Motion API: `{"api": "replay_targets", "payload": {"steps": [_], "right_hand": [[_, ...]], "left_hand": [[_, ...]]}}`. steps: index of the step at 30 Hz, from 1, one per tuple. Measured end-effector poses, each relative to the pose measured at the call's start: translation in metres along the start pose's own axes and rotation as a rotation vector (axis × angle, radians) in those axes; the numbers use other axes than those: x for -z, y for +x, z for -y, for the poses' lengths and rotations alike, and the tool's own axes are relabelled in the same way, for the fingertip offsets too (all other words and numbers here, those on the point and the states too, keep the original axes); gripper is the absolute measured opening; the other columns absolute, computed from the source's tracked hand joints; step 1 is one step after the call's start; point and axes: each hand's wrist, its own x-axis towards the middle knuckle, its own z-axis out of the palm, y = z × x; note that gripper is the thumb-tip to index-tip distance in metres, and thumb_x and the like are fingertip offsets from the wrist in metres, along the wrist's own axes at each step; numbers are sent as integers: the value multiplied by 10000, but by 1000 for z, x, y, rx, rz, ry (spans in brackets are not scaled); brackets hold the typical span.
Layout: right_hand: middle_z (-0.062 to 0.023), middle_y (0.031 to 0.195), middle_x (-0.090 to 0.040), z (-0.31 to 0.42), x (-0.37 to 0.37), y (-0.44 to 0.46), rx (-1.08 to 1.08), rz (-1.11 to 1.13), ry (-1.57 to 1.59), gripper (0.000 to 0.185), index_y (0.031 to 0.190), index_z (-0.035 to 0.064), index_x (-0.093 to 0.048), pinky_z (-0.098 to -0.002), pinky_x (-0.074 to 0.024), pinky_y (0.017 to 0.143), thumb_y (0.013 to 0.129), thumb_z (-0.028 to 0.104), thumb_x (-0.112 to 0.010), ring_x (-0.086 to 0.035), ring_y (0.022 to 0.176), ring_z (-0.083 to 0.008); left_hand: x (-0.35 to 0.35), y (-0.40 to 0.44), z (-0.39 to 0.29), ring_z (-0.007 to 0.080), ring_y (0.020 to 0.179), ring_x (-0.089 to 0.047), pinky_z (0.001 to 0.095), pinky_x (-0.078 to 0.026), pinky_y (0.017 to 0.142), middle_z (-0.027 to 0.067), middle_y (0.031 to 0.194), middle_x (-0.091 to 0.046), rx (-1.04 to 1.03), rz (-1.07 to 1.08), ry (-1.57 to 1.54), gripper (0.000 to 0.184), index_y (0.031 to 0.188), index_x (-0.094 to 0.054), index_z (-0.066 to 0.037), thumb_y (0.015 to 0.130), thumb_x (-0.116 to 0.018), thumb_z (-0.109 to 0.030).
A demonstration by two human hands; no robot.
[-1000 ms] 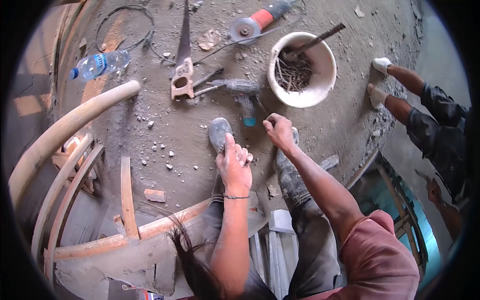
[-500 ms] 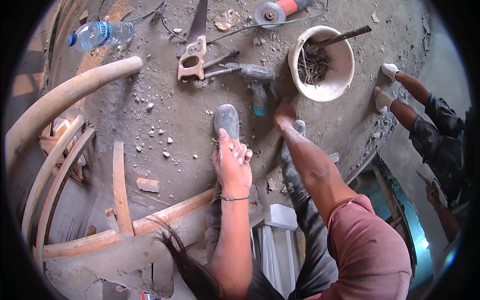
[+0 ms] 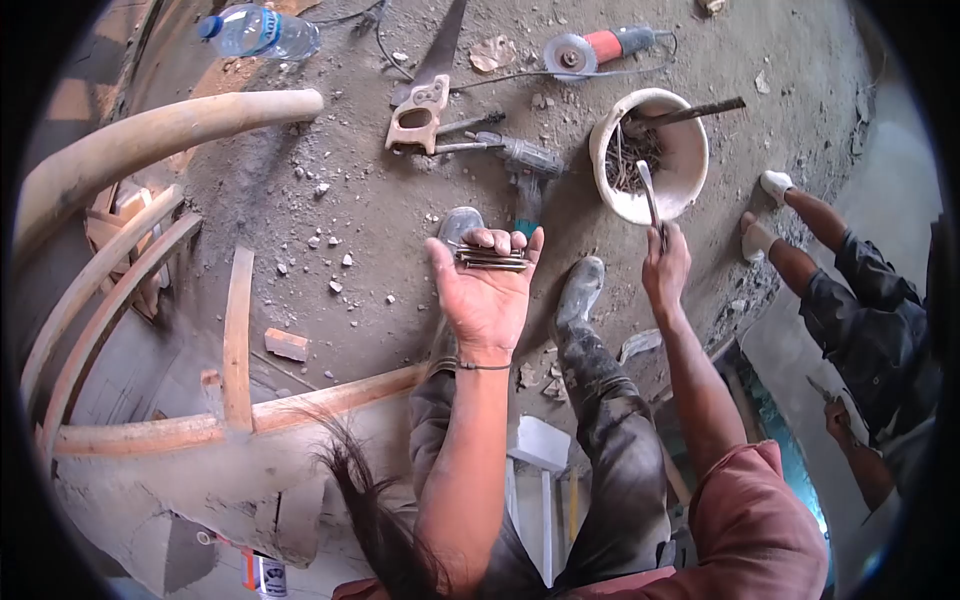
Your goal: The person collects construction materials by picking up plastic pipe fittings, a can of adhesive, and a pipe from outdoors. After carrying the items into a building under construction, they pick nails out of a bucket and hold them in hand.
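Note:
My left hand (image 3: 485, 295) is turned palm up above the ground. Several long metal nails (image 3: 492, 259) lie across it under curled fingers, while the thumb stands apart. My right hand (image 3: 667, 268) is closed around a slim chisel-like metal tool (image 3: 651, 200), whose pale flattened end points up in front of the bucket; its exact kind is unclear. Beyond the right hand stands the whitish bucket (image 3: 686, 203) with thin sticks or scraps and a dark bar inside. Past the left hand's fingertips, a drill (image 3: 530, 160) with a teal base rests on the ground.
A handsaw (image 3: 418, 115), an angle grinder (image 3: 600, 50) with its cable and a water bottle (image 3: 262, 32) lie farther off. Curved wooden pieces (image 3: 160, 130) stand at left. Another person (image 3: 870, 300) is at right. A white block (image 3: 540, 443) is below my legs.
My right hand has come up from low beside the drill and now holds the metal tool. My left hand has turned and opened somewhat, showing the nails. The view has shifted.

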Motion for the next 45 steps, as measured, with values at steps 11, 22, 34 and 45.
{"api": "replay_targets", "payload": {"steps": [11,22,34,45], "right_hand": [[-232,1155,-646,-37,4,28,156,39,-26,349,1280,28,-607,-518,-499,937,935,64,-647,-610,1092,-439],[-241,979,-750,-11,-19,103,-50,350,100,269,1015,41,-786,-489,-570,893,939,273,-674,-737,928,-405],[-212,1070,-758,-20,-55,221,-465,92,-42,236,1037,81,-798,-472,-574,930,921,209,-637,-725,1062,-392],[-150,1148,-761,-33,-61,234,-328,170,-189,313,1118,157,-793,-484,-545,967,963,275,-548,-710,1120,-358]], "left_hand": [[18,-16,38,206,858,-572,484,-451,1122,43,821,-577,-81,95,76,409,951,-631,-71,1047,-594,-467],[30,-8,83,176,713,-511,468,-461,1109,33,715,-500,62,-126,277,386,924,-584,-82,1066,-570,-441],[19,9,91,173,711,-507,462,-453,1107,29,714,-498,117,-152,413,401,933,-584,-85,1062,-566,-464],[14,14,85,177,706,-509,466,-446,1108,29,708,-496,123,-183,405,422,921,-590,-89,1052,-561,-489]]}}
